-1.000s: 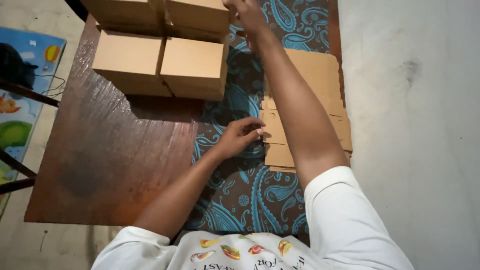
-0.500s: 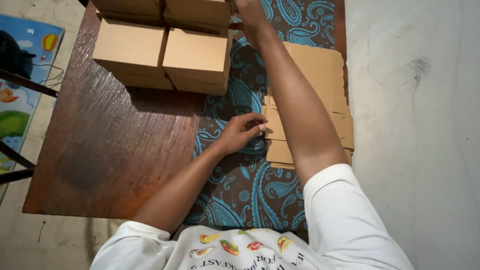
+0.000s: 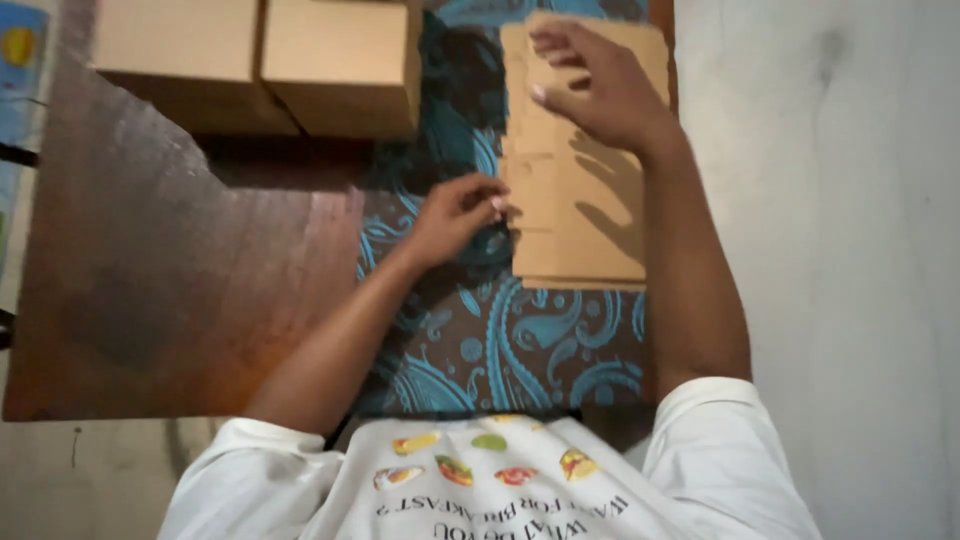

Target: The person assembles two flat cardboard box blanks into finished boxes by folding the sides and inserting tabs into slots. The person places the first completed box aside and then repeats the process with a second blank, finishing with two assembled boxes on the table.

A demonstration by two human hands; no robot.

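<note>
A stack of flat brown cardboard sheets [image 3: 585,230] lies on a blue patterned cloth [image 3: 500,340] at the right side of the table. My left hand [image 3: 455,215] is at the stack's left edge, its fingertips pinched against the cardboard. My right hand [image 3: 600,90] hovers over the far part of the stack with its fingers apart, and they touch the top sheet. It holds nothing.
Two folded cardboard boxes [image 3: 340,65] [image 3: 175,55] stand side by side at the far edge of the dark wooden table [image 3: 180,280]. Pale floor [image 3: 830,250] runs along the right. A colourful mat [image 3: 20,50] shows at the far left.
My right hand has drawn back from the far boxes and now sits over the flat stack. My left hand stays at the stack's left edge. The view has shifted closer.
</note>
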